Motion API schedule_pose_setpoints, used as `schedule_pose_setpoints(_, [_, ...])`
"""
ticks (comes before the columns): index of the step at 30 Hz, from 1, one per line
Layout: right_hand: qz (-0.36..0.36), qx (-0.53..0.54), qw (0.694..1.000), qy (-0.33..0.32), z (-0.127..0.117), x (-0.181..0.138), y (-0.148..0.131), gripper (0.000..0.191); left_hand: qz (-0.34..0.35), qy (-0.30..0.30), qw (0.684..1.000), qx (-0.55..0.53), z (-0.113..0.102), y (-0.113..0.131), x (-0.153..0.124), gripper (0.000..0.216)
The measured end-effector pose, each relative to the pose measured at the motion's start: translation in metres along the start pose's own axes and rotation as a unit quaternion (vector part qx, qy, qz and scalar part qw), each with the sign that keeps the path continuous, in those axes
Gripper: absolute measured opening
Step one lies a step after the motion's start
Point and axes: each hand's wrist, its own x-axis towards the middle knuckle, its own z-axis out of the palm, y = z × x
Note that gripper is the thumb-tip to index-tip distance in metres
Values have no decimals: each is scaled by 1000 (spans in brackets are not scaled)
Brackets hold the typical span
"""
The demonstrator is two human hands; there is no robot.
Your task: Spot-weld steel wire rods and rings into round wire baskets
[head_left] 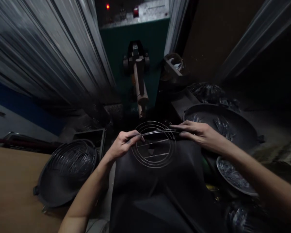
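A round wire rack (153, 167) of several concentric rings with straight crossbars is in front of me, above the dark apron (145, 191) over my lap. Thin metal wires (160, 131) stretch across its upper part between my hands. My left hand (126, 142) pinches their left end at the rack's rim. On the right, my right hand (199, 132) has its thumb and fingers around the other end; its fingertips are partly dark and blurred. Whether these wires are joined to the rack I cannot tell.
Ahead stands a green machine (111, 48) with a jutting electrode arm (141, 87) and a red light. A dark pan (55, 191) of wire rings is at left. At right are a wide pan (242, 126) and a smaller dish (235, 174) of short metal pieces.
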Motion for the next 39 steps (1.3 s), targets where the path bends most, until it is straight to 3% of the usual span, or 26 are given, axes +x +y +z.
schedule_pose_setpoints(4, [122, 177, 966, -141, 7, -17, -7, 39, -52, -2, 998, -43, -2, -3, -5, 34])
schedule_pose_setpoints(8, [226, 219, 942, -114, 33, -38, 11, 43, -148, -39, 978, -139, 33, -37, -16, 43])
schedule_pose_setpoints(10, [253, 214, 940, -86, 45, -44, 23, 46, -157, -28, 981, -112, 52, -55, -21, 44])
schedule_pose_setpoints(12, [248, 189, 948, -62, 55, -47, 34, 46, -114, 11, 993, -2, 66, -69, -26, 37])
schedule_pose_setpoints(14, [222, 132, 965, -37, 61, -46, 44, 44, -61, 32, 986, 150, 73, -81, -27, 33])
schedule_pose_setpoints(17, [166, -23, 985, 28, 68, -40, 58, 35, -54, 0, 940, 338, 80, -96, -24, 46])
schedule_pose_setpoints(20, [104, -156, 982, 34, 73, -28, 66, 30, -83, -10, 906, 416, 87, -104, -15, 52])
schedule_pose_setpoints(23, [57, -245, 968, -2, 78, -20, 67, 34, -90, -4, 902, 422, 94, -105, -10, 52])
schedule_pose_setpoints(26, [54, -329, 943, 3, 86, -24, 66, 36, -76, -3, 918, 388, 99, -105, -12, 51])
schedule_pose_setpoints(34, [93, -420, 902, -32, 103, -30, 80, 34, -72, 8, 957, 282, 111, -132, -12, 39])
schedule_pose_setpoints(39, [87, -464, 880, -53, 108, -22, 74, 38, -72, -6, 953, 295, 104, -132, -12, 39])
